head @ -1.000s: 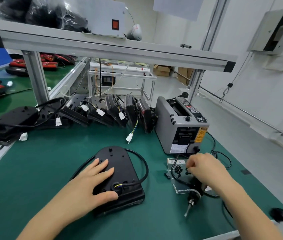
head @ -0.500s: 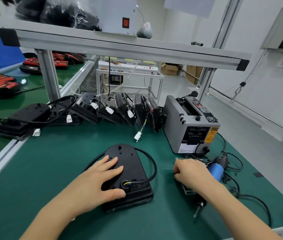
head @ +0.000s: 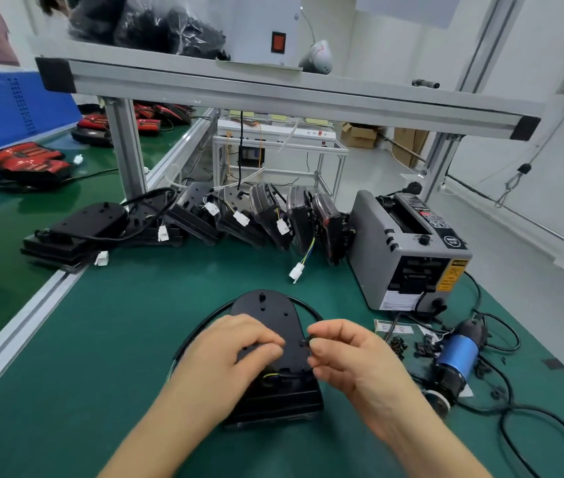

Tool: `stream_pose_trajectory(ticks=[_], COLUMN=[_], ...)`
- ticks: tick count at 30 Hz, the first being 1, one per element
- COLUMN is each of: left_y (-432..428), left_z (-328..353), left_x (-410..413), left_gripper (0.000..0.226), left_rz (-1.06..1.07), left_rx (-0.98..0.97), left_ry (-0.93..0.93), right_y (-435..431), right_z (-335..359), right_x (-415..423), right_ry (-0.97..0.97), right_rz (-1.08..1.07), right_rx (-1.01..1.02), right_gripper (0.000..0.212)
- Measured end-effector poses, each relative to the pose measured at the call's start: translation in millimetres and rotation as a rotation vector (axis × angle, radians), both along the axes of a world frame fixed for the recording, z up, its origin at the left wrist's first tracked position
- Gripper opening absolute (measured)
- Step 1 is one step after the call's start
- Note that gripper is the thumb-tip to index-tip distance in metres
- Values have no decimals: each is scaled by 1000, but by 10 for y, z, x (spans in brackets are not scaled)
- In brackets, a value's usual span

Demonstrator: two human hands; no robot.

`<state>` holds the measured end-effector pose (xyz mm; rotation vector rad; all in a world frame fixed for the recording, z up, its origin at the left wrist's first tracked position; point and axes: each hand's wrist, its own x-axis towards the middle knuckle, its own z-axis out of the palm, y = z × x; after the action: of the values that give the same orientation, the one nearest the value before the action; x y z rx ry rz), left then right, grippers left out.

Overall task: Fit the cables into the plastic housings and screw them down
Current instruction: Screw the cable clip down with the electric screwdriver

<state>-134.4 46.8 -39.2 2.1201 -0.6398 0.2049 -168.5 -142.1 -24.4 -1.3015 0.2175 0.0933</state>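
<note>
I see the left hand (head: 239, 343) lying on the black housing (head: 266, 312), fingers bent, grip unclear | right hand (head: 349, 353) pinches a small black part (head: 306, 341) over the housing | black cable (head: 201, 326) loops round the housing on my green surface (head: 101, 339) | blue screwdriver (head: 459, 353) lies right, near the grey tape dispenser (head: 408, 250)

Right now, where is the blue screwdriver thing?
In the head view, the blue screwdriver lies on the green mat at the right, in front of the grey tape machine and beside the small black parts.
</note>
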Motion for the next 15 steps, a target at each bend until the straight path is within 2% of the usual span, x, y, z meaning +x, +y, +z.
stream_pose_trajectory(ticks=[3, 7, 15], left_y=[-149, -209, -218], left_z=[25, 82, 20], left_x=[-73, -70, -80], left_gripper=[17, 14, 6], left_rz=[102, 174, 92], left_rx=[-55, -30, 1], left_ry=[-34, -131, -262], right_y=[88, 156, 189], right_z=[-15, -12, -51], right_x=[19, 36, -41], right_ry=[-25, -37, -59], right_rz=[-51, -72, -92], right_rx=[39, 32, -3], right_gripper=[15, 15, 12])
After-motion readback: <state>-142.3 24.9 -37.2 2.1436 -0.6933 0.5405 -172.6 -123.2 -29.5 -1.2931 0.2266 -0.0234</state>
